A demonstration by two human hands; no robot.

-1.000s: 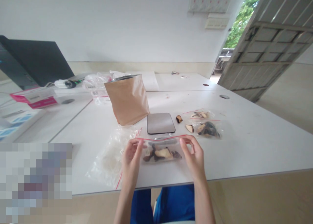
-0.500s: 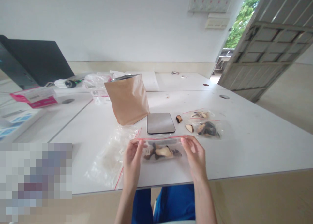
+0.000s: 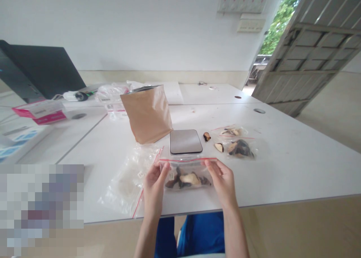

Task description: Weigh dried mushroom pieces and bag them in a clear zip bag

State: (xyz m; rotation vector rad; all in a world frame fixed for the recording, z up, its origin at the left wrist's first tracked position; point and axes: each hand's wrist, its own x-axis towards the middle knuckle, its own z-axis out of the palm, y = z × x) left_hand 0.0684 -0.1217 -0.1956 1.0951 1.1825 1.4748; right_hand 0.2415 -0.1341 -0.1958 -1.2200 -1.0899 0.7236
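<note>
A clear zip bag with a red seal strip holds dark and cream dried slices, perhaps mushroom. My left hand pinches its left edge just below the strip. At the upper right side, my right hand grips the same bag between thumb and fingers. Just beyond the bag lies a flat scale with a grey metal top. Two loose pieces, a brown one and a pale one, rest to its right. Several see-through zip bags are piled beside my left hand.
A brown paper pouch stands upright behind the scale. Two filled zip bags, one with dark slices and one with pale slices, lie at the right. Farther left are a pink-and-white box and a black monitor.
Both hands have shifted their hold slightly inward and down from the bag's top corners, below the red strip. The bag hangs nearly in the same place.
</note>
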